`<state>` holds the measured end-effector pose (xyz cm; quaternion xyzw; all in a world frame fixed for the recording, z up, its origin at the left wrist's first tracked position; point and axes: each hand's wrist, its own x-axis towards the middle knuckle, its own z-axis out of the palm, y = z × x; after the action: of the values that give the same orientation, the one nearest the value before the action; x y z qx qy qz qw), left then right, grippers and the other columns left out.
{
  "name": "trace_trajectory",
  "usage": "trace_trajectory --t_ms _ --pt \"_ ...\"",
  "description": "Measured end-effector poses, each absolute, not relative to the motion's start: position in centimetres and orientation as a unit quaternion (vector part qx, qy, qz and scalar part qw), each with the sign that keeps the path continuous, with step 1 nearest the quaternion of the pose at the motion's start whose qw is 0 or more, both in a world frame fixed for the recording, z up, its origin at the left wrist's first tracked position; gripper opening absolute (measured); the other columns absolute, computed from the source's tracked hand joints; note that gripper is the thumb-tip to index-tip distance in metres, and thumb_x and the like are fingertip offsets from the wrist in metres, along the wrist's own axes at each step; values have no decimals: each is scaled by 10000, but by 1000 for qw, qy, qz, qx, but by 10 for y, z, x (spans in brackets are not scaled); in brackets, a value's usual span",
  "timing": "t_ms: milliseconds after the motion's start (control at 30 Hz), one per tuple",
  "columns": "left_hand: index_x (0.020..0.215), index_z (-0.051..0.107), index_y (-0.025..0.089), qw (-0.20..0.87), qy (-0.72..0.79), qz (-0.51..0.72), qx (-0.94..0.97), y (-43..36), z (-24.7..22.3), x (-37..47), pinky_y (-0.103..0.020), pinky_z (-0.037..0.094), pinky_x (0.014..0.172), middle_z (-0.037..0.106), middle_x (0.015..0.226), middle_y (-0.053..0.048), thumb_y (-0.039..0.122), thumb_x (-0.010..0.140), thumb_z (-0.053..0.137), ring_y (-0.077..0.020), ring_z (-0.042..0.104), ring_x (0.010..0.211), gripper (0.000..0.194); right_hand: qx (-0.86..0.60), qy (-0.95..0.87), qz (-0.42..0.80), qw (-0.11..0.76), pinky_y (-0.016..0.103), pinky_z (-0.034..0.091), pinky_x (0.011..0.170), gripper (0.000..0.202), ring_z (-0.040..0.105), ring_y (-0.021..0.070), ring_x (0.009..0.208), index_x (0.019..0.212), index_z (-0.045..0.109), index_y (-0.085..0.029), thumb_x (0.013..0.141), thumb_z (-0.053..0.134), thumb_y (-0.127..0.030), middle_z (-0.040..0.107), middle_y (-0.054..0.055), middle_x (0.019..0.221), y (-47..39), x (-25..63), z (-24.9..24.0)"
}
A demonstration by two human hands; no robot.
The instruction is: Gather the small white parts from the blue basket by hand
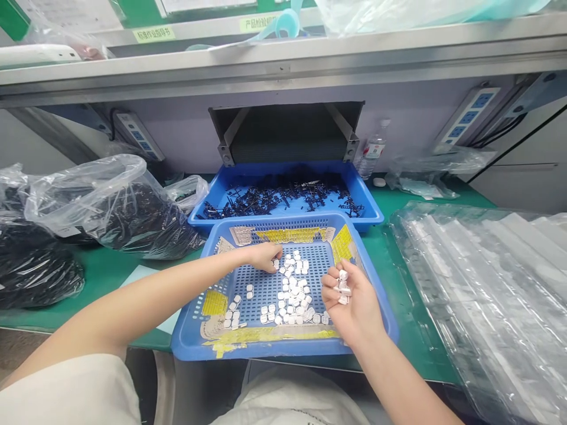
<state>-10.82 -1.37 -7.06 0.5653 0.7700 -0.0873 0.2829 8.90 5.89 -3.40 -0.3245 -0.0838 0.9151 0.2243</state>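
Many small white square plastic pieces [295, 292] lie scattered over the perforated floor of a blue plastic basket [190, 330]. Yellow and pale tape is stuck along its inner walls. My left hand [266, 257] reaches down near the far middle of the basket, its fingers pinched on a white piece [276, 264]. Above the basket's right side, my right hand [352, 298] is turned palm up, fingers curled around several white pieces [342, 286]. Part of that handful is hidden by the fingers.
Behind the basket, a blue tray [283, 203] holds black plastic scraps below a dark conveyor opening [290, 133]. Clear bags [119, 206] of black parts stand left. Clear plastic trays [487, 283] are stacked right. A bottle [372, 150] stands by the back wall, under a metal shelf [283, 71].
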Motion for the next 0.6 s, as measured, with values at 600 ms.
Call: trace_trajectory --t_ms 600 --pt "920 530 165 311 666 202 647 13 28 -38 -199 410 622 593 820 6 328 758 547 -115 559 726 231 -289 -93 917 259 280 548 602 199 599 138 619 765 551 -103 834 365 -102 605 72 712 61 83 -37"
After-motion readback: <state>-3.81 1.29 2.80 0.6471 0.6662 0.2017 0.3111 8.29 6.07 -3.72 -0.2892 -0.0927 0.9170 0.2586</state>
